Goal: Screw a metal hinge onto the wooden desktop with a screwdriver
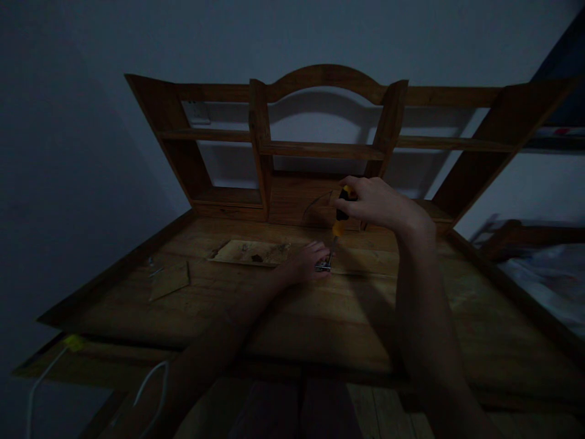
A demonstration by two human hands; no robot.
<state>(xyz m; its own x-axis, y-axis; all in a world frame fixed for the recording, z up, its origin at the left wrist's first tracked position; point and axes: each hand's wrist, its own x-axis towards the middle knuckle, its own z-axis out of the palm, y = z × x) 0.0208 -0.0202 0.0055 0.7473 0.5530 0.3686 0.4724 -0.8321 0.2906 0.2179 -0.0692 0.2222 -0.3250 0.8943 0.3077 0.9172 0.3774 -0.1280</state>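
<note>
My right hand (365, 198) grips the black and yellow handle of a screwdriver (338, 227) from above. The tool stands nearly upright, its shaft running down to a small metal fitting (323, 267) whose exact kind is too dark to make out. My left hand (311, 262) lies low over the desk with its thumb and fingers around this fitting, holding it down. Under and beside the left hand is a narrow wooden board (237, 251) with rough, splintered patches and a dark hole. Part of the fitting and board is hidden by the left hand.
A wooden shelf unit (320, 149) stands at the back of the desk (292, 323). To the left lies a thin square wooden piece (170, 281) with small bits beside it. A white cable (46, 372) with a yellow end hangs at the front left. Plastic bags (548, 280) lie at right.
</note>
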